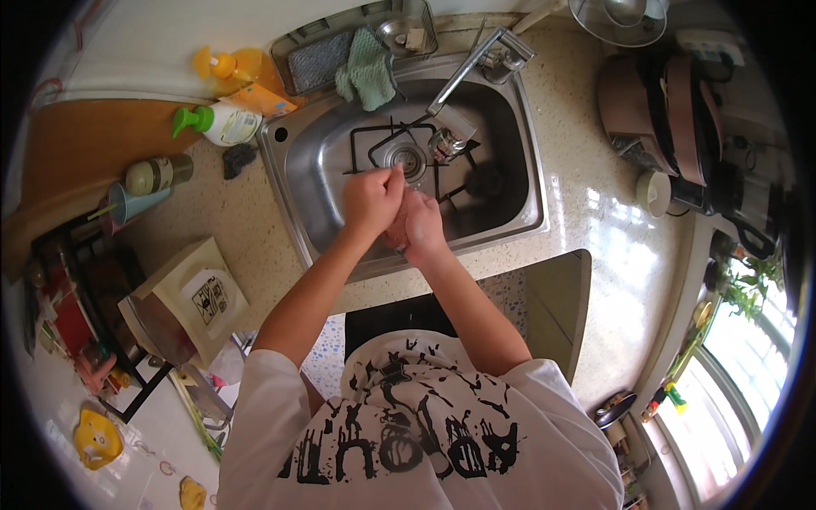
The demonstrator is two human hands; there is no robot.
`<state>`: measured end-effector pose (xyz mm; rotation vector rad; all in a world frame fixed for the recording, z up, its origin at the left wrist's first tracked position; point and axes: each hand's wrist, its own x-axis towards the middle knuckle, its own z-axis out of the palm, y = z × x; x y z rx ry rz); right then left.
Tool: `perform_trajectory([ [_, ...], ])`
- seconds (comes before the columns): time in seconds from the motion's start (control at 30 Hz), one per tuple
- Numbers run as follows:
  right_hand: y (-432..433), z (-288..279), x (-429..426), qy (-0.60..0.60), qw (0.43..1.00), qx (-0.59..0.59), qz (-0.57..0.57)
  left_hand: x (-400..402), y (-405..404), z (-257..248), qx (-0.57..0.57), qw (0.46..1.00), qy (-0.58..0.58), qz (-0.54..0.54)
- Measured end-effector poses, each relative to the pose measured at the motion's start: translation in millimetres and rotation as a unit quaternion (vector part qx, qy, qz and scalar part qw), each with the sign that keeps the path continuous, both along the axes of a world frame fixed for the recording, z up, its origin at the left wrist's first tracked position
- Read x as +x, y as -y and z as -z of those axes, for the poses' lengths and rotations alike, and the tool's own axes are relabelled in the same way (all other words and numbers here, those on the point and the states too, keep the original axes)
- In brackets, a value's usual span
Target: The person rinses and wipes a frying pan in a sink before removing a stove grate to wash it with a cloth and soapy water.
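Over the near part of a stainless steel sink (pixel 312 210), my left hand (pixel 375 199) and my right hand (pixel 424 228) are pressed together. Both are closed around a crumpled reddish-brown cloth or scrubbing pad (pixel 398 224), mostly hidden by the fingers. Below them, a black metal stove grate (pixel 437 169) lies in the basin around the drain strainer (pixel 406 161). A dark round piece (pixel 483 182), perhaps a burner part, rests on the right side of the basin. The chrome faucet (pixel 465 70) reaches over the basin, with a small shiny object (pixel 448 144) with pinkish bits below its spout.
A wire basket (pixel 306 32) with a grey cloth (pixel 320 62) and a green cloth (pixel 370 70) stands behind the sink. Pump bottles (pixel 233 124) are at left, near a paper box (pixel 204 299). A pinkish cooker (pixel 644 115) and a pale cup (pixel 653 193) stand at right.
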<state>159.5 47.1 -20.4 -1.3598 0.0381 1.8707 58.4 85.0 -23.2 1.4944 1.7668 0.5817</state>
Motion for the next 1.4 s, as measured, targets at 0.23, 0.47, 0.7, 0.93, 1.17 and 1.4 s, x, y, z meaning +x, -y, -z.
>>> perform_trajectory([
  [0.23, -1.8, 24.2, 5.7, -0.014, 0.987, 0.146, 0.072, 17.2, 31.9, -24.8, 0.258, 0.952, 0.029, 0.165],
  [0.47, -0.5, 37.9, 11.1, 0.017, 0.991, 0.118, 0.063, 21.5, 37.8, -27.9, 0.209, 0.965, 0.071, 0.145],
  [0.7, 4.8, -3.3, 9.6, -0.080, 0.994, 0.040, -0.056, 3.9, 6.3, -8.8, 0.128, 0.989, -0.067, 0.027],
  [0.93, 5.8, 40.9, 14.6, -0.002, 0.991, 0.133, 0.003, 31.1, 41.4, -48.6, 0.312, 0.925, 0.028, 0.216],
  [1.17, -12.8, -19.8, 7.7, 0.002, 1.000, -0.017, 0.023, 11.3, 14.8, -16.6, 0.177, 0.980, -0.006, 0.088],
  [1.4, -3.4, -9.3, 15.8, -0.059, 0.998, 0.022, -0.024, 10.2, 10.7, -18.7, 0.205, 0.974, -0.038, 0.088],
])
